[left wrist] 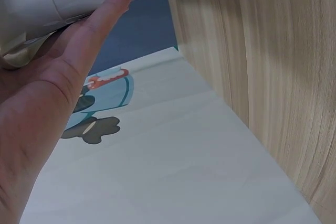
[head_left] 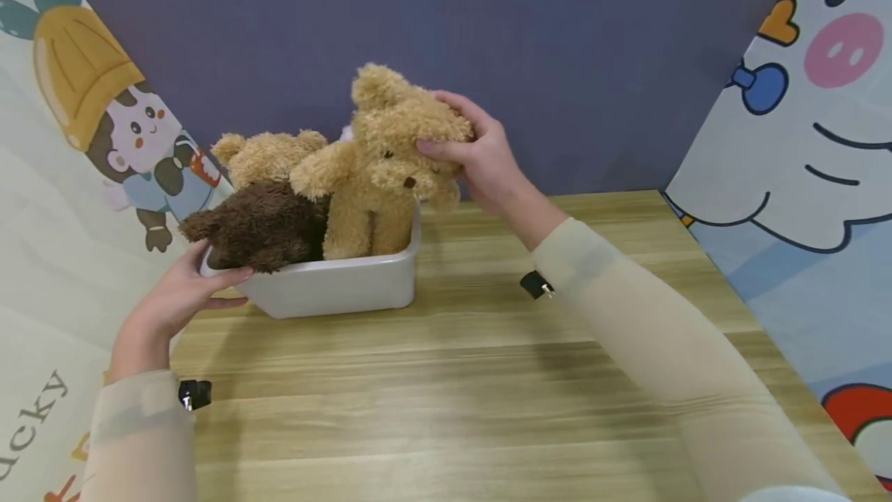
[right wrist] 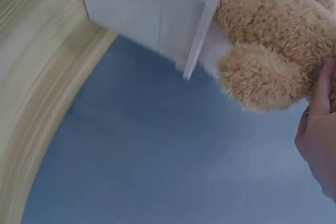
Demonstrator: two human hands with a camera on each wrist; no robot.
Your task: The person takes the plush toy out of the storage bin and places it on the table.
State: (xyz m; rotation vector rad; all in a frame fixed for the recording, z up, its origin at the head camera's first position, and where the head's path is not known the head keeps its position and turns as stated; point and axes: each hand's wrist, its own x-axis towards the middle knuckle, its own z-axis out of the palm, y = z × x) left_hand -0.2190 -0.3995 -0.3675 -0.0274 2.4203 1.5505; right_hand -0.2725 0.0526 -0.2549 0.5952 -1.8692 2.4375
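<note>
Head view alone shows brown plush (head_left: 261, 223); right fingers (head_left: 449, 151) grip tan bear (head_left: 372, 200), left fingers (head_left: 226, 279) white bin (head_left: 341, 285)

Shaggy plush bear (head_left: 376, 177), smooth glossy plastic bin (head_left: 334, 285), sleek wood-grain tabletop (head_left: 418, 393), matt backdrop (head_left: 592, 60).

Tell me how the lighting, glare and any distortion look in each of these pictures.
Head view: a soft shadow beside the right sleeve, pale sheen on the table; left wrist view: dim, with the left hand shaded; right wrist view: hazy, the table's edge visibly bowed, the top right corner washed out.
</note>
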